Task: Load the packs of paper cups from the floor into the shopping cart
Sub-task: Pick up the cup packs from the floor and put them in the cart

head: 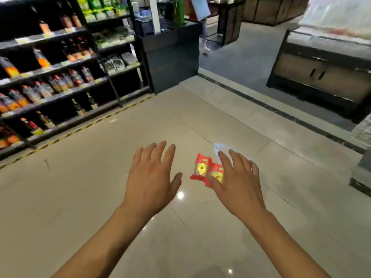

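Two red-and-yellow packs (208, 171) lie on floor (100, 187).

Two bright red plastic packs (207, 169) printed with yellow diamond patches lie on the glossy pale beige tiled floor (100, 187), dark grout lines crossing it. A yellow-and-black striped tape line (84, 125) edges the black metal shelves (60, 97), stocked with dark bottles bearing orange and red labels (30, 95).

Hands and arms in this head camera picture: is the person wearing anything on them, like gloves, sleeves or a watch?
No. The left hand and the right hand are bare, without gloves. No rings, watch or bracelet show. Both forearms are uncovered as far as the picture's bottom edge, so no sleeve is in view.
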The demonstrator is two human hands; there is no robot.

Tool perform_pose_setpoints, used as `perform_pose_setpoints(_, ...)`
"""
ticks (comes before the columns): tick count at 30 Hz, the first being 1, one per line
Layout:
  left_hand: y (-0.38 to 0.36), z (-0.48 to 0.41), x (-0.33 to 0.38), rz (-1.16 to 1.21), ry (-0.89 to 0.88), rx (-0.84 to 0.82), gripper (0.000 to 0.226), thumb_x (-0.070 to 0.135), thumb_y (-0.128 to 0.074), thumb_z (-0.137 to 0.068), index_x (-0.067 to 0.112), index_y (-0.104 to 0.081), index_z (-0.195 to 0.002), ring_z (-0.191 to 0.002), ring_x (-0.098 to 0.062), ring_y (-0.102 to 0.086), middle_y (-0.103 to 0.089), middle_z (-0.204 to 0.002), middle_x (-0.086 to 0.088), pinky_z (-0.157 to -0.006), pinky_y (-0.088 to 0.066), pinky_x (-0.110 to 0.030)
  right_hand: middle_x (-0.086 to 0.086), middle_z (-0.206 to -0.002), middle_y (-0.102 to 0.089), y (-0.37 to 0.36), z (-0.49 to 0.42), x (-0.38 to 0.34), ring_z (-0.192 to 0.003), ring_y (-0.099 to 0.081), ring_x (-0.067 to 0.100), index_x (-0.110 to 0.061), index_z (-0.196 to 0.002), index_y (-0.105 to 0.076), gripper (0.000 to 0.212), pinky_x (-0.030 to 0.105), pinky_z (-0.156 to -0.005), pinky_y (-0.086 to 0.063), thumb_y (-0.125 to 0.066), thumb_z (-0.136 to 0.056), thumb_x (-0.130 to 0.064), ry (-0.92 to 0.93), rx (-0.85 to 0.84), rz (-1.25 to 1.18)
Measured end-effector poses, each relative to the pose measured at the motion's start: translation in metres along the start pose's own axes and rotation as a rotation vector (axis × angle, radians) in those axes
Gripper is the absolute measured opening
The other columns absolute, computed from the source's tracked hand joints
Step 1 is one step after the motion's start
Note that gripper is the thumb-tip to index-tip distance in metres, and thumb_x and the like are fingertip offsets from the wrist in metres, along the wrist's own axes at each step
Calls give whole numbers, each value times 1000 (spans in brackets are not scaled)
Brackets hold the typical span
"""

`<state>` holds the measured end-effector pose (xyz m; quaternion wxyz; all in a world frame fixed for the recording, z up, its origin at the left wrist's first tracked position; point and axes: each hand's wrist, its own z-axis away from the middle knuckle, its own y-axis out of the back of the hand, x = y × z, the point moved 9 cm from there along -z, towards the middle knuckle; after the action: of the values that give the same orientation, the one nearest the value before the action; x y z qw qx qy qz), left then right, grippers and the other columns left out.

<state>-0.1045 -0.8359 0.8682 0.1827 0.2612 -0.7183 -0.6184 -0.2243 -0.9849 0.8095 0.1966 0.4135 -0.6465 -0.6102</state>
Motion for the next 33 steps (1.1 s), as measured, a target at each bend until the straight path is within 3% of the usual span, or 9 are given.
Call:
perform_pose_setpoints(4,-43,-81,-18,33,-63,8,70,53,-56,-89,13,-49,-146,-135,-37,-51,-54,-148,-14,-110,-41,-55,9,-151,-46,-34,-63,21,-139,-40,29,-23,-146,-46,75,49,-113,-30,-27,-86,-64,-85,0,23)
perform_pose_setpoints(7,-86,-147,-38,60,-107,3,71,55,-56,-89,13,-49,-145,-133,-38,-52,-56,-147,-14,-110,-41,-55,11,-152,-45,-73,-116,28,-140,-39,30,-21,-146,-46,72,50,-113,-28,-36,-89,-64,-135,-33,65)
perform_pose_setpoints(9,-122,-195,-51,91,-148,-43,72,55,-54,-88,11,-49,-145,-132,-39,-53,-56,-146,-16,-109,-41,-55,13,-153,-43,-100,-153,30,-141,-38,32,-20,-147,-44,70,50,-114,-25,-46,-90,-61,-190,-73,93)
perform_pose_setpoints(13,-185,-284,-59,129,-241,-122,71,54,-56,-90,8,-48,-144,-132,-41,-52,-55,-146,-19,-109,-40,-56,14,-152,-44,-150,-220,44,-140,-39,32,-20,-148,-43,69,50,-114,-25,-45,-92,-60,-279,-140,113)
perform_pose_setpoints(16,-246,-345,-51,127,-302,-219,72,53,-56,-91,10,-45,-147,-136,-39,-47,-50,-151,-17,-113,-36,-54,15,-147,-49,-197,-267,72,-136,-45,34,-18,-146,-45,69,52,-111,-31,-51,-91,-58,-314,-218,174)
perform_pose_setpoints(19,-324,-393,-41,157,-308,-280,73,51,-60,-89,9,-45,-147,-136,-40,-46,-49,-151,-18,-112,-34,-53,13,-152,-45,-258,-306,116,-139,-40,32,-18,-150,-38,70,51,-114,-27,-50,-93,-57,-383,-311,178)
perform_pose_setpoints(23,-466,-441,-18,152,-327,-386,74,47,-65,-87,5,-48,-145,-129,-46,-52,-53,-146,-23,-105,-40,-54,9,-150,-47,-378,-344,187,-137,-42,29,-20,-152,-34,69,47,-112,-30,-47,-94,-56,-467,-421,119)
perform_pose_setpoints(26,-599,-469,-5,193,-260,-510,73,50,-55,-88,5,-49,-144,-127,-44,-53,-55,-145,-22,-101,-43,-51,9,-144,-53,-502,-355,248,-131,-48,29,-19,-150,-36,68,46,-107,-36,-46,-94,-57,-570,-525,20)
perform_pose_setpoints(33,-958,-471,1,516,236,-957,82,50,-67,-90,6,-35,-152,-135,-39,-49,-46,-152,-19,-102,-44,-44,13,-139,-54,-809,-325,382,-123,-56,34,-21,-147,-35,73,46,-99,-46,-60,-88,-57,-952,-688,-359)
